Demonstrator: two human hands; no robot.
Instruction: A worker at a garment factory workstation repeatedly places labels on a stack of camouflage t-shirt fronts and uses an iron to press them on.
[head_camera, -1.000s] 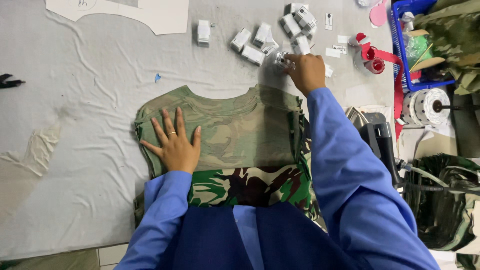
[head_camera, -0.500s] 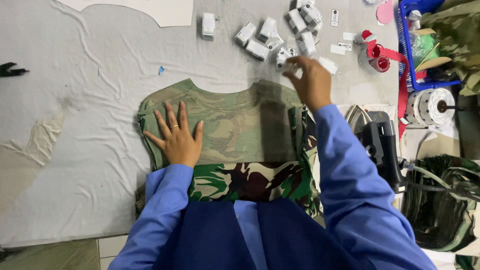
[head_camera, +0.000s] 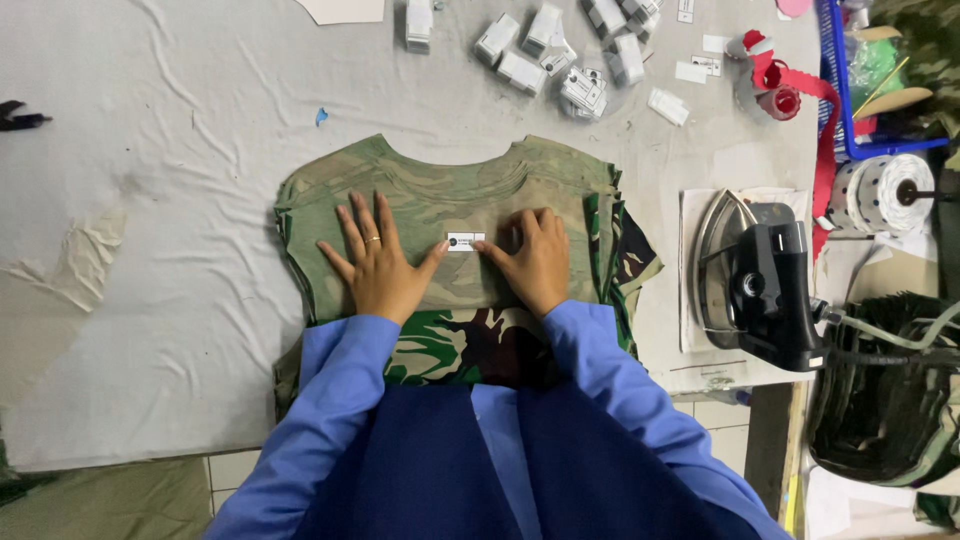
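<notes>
A stack of camouflage fabric pieces (head_camera: 440, 190) with a curved neckline lies on the grey padded table (head_camera: 150, 200). A small white label (head_camera: 465, 241) rests on the top piece, just below the neckline. My left hand (head_camera: 375, 265) lies flat with fingers spread on the fabric, its thumb near the label's left end. My right hand (head_camera: 530, 260) presses the fabric on the other side, its fingertips touching the label's right end. Both sleeves are blue.
Bundles of white labels (head_camera: 560, 50) lie scattered at the far edge. A black iron (head_camera: 765, 280) rests on its pad at the right. Red tape (head_camera: 775, 85), a blue basket (head_camera: 850, 90), a white ribbon reel (head_camera: 885, 190) and more camouflage fabric (head_camera: 880, 400) crowd the right side.
My right hand came back from the label bundles at the far edge and set a white label on the fabric. The left hand stayed flat on the fabric.
</notes>
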